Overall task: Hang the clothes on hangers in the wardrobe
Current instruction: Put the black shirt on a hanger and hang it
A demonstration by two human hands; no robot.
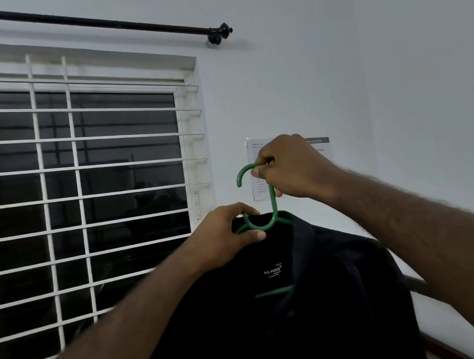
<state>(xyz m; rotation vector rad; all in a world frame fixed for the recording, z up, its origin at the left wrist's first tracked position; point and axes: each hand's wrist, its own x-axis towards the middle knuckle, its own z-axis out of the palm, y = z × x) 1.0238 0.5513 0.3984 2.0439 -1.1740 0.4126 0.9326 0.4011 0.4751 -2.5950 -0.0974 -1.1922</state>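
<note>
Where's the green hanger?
In the head view, the green hanger is centre frame, right of the window: right hand grips its hook, left hand holds its neck, black shirt hanging on it.

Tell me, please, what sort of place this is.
Probably a room in a home, perhaps a bedroom: a barred window with a curtain rod above it, plain white walls, and a black shirt on a green hanger.
</note>
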